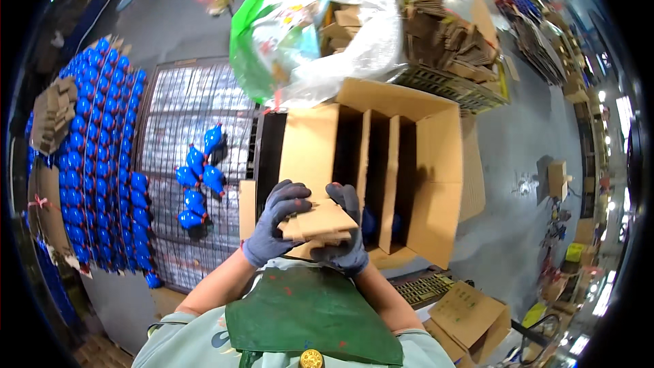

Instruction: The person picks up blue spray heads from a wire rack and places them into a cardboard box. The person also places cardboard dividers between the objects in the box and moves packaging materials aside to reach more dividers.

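Since both gloved hands share the load, any uneven squeeze could skew the card stack (319,220), held btwn them at the front end of the carton's L side, close to the apron (306,313). L hand (269,228) has fingers curled over the stack's L side; R hand (349,252) pinches its R side, fingers bent around the edge. Pcs don't line up neatly, so a loose one could slide out if either grip slackened, prob. onto the flap (306,150) or down a slot. Catching a divider (366,157) w/ the R knuckles could also bend it or tip it over, bc they're right beside the open slots.

Containers: carton (436,211) is open, w/ two upright dividers splitting it into tall slots; blue pcs (368,221) show low down near its front edge, though it's too dark to say how many or how deep. Beyond its back edge, a clear-and-green bag (248,34) holds folded card (344,17) etc.; the crate (443,82) to its R is heaped above the rim w/ card scraps (449,41), so a knock could spill some. Six blue bulbs (212,138) lie loose on the rack (163,109), nearer its R edge than its L, and could roll if bumped.
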Demonstrator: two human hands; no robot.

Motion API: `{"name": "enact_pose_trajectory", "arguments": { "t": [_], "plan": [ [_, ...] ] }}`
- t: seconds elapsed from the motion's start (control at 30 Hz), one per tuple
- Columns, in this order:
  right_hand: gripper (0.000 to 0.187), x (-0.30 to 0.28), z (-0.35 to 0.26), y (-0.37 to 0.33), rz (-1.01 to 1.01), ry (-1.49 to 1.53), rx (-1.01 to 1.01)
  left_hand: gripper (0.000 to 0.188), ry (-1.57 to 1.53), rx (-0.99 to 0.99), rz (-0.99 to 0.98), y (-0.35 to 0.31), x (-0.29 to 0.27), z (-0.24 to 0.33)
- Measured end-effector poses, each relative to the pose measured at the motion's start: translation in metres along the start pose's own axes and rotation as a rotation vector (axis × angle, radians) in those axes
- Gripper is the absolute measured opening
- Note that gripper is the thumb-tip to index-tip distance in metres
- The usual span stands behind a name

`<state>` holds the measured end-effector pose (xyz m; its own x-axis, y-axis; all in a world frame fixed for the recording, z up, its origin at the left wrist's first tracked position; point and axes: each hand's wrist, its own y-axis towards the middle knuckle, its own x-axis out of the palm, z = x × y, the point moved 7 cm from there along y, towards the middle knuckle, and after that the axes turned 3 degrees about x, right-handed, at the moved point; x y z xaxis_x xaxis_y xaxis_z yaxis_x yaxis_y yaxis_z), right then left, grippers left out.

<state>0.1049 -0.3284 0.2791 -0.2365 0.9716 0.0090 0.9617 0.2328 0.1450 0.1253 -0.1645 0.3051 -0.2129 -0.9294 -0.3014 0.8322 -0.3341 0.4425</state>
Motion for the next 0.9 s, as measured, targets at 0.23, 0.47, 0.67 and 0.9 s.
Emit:
{"name": "enact_pose_trajectory", "arguments": {
  "t": [0.23,0.47,0.67,0.9],
  "plan": [
    [0.082,-0.036,0.008,-0.035,-0.013,0.731,0.375,0.049,-0.684,-0.739,-0.220,-0.053,0.089,-0.024],
    [0.055,-0.056,0.078,-0.092,0.136,1.054,0.487,0.052,0.275,-0.827,-0.626,0.002,0.096,-0.032],
    [0.063,-0.081,0.081,-0.138,0.335,1.345,0.615,0.037,0.449,-0.784,-0.710,0.052,0.100,-0.038],
    [0.065,-0.131,0.081,-0.168,0.530,1.182,0.508,0.030,1.379,0.101,-1.269,0.041,0.189,-0.160]
  ]
}}
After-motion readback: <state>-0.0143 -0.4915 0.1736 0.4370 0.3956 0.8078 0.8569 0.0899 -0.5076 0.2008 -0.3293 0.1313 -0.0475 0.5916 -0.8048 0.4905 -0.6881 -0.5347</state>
